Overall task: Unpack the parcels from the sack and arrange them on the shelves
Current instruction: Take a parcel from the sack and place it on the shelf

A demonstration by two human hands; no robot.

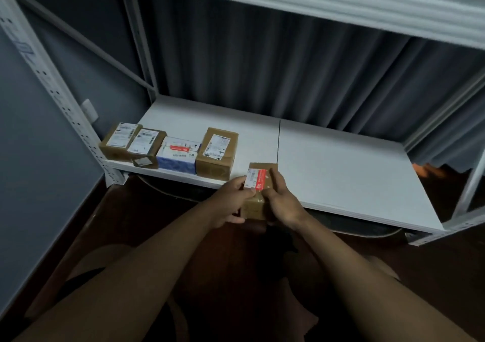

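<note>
- White metal shelving [341,163] fills the view, backed by a grey pleated curtain [262,60]; the sack is not in sight.
- At 9 o'clock on the shelf, four parcels stand in a row along the front edge: two brown boxes [120,142], a blue-and-white box [178,154], then a taller brown box [217,152].
- At centre, the left hand [231,200] and right hand [280,200] clamp a small brown parcel [258,184] with a red-and-white label, held at the shelf's front edge.
- Step in hand, by judgement: placing the fifth parcel.
- Next move calls for sliding it toward 10 o'clock, just beside the taller box, label up, then releasing both hands.
</note>
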